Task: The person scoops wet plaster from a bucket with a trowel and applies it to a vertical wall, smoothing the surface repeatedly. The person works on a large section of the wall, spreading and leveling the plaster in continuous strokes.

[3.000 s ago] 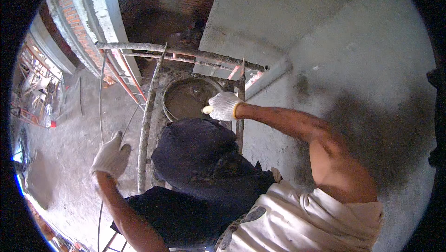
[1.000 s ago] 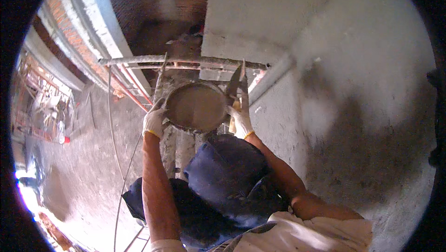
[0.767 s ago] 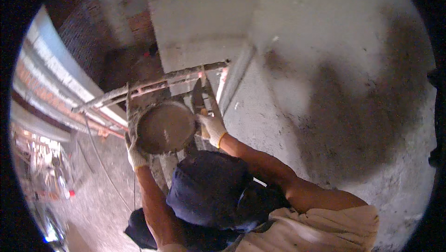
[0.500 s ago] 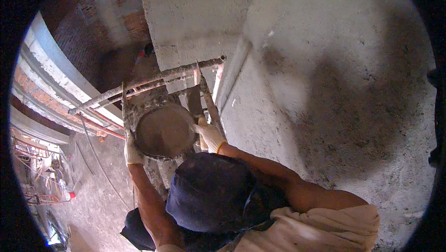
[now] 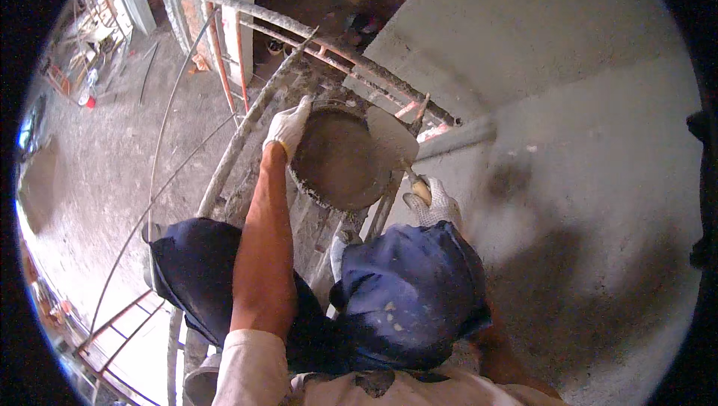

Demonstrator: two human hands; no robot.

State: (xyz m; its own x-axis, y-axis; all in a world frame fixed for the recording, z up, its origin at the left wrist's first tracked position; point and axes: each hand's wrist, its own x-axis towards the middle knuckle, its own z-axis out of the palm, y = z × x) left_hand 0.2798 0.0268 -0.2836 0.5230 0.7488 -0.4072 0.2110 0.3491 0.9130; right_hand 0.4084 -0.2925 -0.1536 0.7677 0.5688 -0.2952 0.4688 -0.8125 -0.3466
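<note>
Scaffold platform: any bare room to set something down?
Planks show bare between the bucket, left forearm and right knee; a second patch lies between that forearm and the left rail. Crowded: the bucket's left side, with the left hand, and its right, with the trowel and right hand.

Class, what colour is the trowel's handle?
The trowel's handle is pale yellowish tan, seen best in the head view.

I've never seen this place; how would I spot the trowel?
Find the round bucket of mortar mid-picture. At its right, the gloved right hand holds the trowel. Its flat grey blade and yellowish handle set it apart from the bucket.
</note>
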